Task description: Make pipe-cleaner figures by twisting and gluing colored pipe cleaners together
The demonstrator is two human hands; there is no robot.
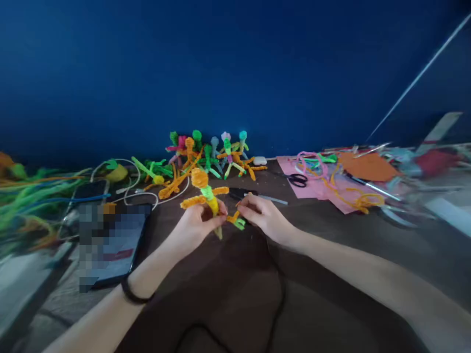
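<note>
Between the fingers of my left hand is a pipe-cleaner figure with an orange head, orange arms and a green and yellow body, held nearly upright. My right hand pinches beside its lower end, close to an orange and green bent piece that looks like the figure's leg. Its fingertips are closed, but whether they grip the leg itself is hard to make out. Behind my hands several finished-looking pipe-cleaner figures in green, orange, pink and blue stand against the wall.
A tablet-like device and white cable lie left, beside loose green pipe cleaners. Black-handled scissors, pink paper and an orange sheet are at right. A knife-like tool lies behind my right hand; a dark cord runs in front.
</note>
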